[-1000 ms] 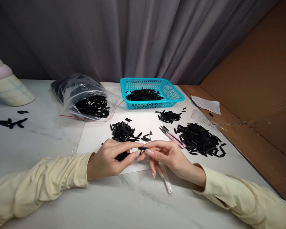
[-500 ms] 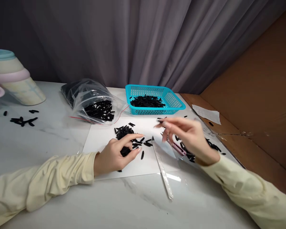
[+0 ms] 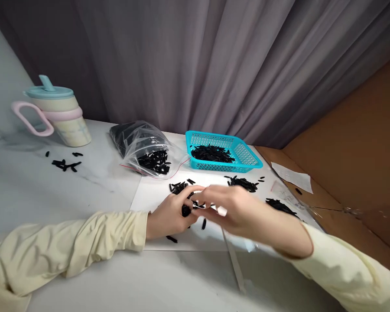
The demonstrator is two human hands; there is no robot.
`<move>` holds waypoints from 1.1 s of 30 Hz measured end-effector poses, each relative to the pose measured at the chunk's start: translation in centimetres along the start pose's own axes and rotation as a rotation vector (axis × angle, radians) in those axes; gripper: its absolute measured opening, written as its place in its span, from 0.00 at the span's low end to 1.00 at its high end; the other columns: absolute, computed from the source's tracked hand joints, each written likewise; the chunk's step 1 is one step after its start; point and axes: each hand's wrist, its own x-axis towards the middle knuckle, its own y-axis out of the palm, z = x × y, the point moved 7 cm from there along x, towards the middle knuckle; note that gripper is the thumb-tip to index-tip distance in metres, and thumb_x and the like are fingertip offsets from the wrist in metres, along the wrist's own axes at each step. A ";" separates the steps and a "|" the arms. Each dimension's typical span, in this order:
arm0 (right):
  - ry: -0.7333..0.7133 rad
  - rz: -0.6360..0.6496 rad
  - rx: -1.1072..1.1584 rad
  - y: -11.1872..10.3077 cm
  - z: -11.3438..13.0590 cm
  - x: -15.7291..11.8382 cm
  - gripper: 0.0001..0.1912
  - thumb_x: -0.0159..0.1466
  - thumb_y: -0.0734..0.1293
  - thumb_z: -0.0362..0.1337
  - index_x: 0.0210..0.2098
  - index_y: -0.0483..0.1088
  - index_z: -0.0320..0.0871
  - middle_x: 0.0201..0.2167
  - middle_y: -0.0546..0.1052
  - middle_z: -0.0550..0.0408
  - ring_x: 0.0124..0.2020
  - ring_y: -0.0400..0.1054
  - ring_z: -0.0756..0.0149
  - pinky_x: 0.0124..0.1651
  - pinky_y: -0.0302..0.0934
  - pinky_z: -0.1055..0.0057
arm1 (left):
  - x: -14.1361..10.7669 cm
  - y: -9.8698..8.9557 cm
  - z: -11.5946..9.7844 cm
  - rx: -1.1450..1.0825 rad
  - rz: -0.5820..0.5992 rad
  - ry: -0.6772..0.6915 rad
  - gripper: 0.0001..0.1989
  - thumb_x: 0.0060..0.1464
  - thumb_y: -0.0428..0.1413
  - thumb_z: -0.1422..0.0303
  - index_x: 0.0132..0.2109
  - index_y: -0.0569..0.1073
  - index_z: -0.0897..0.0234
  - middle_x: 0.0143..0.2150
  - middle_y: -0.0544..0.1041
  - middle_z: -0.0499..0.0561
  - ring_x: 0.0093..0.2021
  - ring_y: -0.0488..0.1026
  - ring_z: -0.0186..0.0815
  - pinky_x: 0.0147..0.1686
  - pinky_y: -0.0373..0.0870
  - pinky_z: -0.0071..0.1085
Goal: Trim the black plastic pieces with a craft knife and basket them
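Observation:
My left hand (image 3: 172, 212) rests beside a pile of small black pieces (image 3: 178, 187) on a white sheet (image 3: 195, 242). Its thumb and index finger curve toward my right hand (image 3: 229, 206), which meets them over the pile. The fingers of both hands are pressed in close together, and anything between them is too small and hidden to name. A white-handled tool (image 3: 235, 266) lies partly under my right hand. Behind it sits another heap of black pieces (image 3: 243, 184).
A clear bag (image 3: 143, 147) of black pieces and a blue basket (image 3: 225, 165) holding more stand at the back. A lidded cup (image 3: 73, 130) is at the left, near loose black pieces (image 3: 65, 164). Paper (image 3: 292, 177) lies on cardboard at the right.
My right hand has moved left and met my left hand over the pile. The view has shifted, showing more of the cup. The pink tool seen earlier is now hidden.

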 end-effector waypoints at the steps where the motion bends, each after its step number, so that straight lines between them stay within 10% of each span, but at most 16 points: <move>1: -0.007 0.035 -0.051 1.1 1.0 0.0 0.07 0.63 0.61 0.31 0.38 0.70 0.38 0.32 0.75 0.49 0.29 0.68 0.68 0.30 0.61 0.73 | 0.0 0.0 0.1 0.003 0.002 0.013 0.26 0.45 0.52 0.74 0.55 0.61 0.64 0.27 0.74 0.45 0.24 0.70 0.31 0.25 0.63 0.24; 9: -0.039 -0.087 0.088 2.6 -0.2 0.1 0.10 0.64 0.58 0.28 0.36 0.70 0.38 0.30 0.75 0.49 0.28 0.66 0.67 0.28 0.59 0.73 | 0.0 0.0 -0.1 0.007 -0.008 0.037 0.27 0.45 0.52 0.75 0.55 0.61 0.63 0.36 0.77 0.49 0.29 0.73 0.34 0.28 0.66 0.26; 20: 0.694 -0.117 0.894 4.7 -5.0 -7.8 0.16 0.61 0.63 0.46 0.40 0.73 0.41 0.26 0.75 0.53 0.21 0.67 0.71 0.23 0.61 0.74 | -0.3 0.3 -0.5 0.106 0.014 0.066 0.18 0.53 0.51 0.68 0.51 0.67 0.66 0.19 0.70 0.41 0.16 0.59 0.26 0.20 0.59 0.21; 33: 0.728 -0.274 1.270 9.0 -4.5 -7.9 0.15 0.53 0.71 0.44 0.32 0.70 0.39 0.14 0.71 0.61 0.16 0.65 0.73 0.23 0.61 0.75 | -0.7 0.8 -2.4 0.147 0.107 0.318 0.09 0.57 0.50 0.71 0.42 0.73 0.68 0.25 0.77 0.48 0.20 0.69 0.26 0.23 0.66 0.21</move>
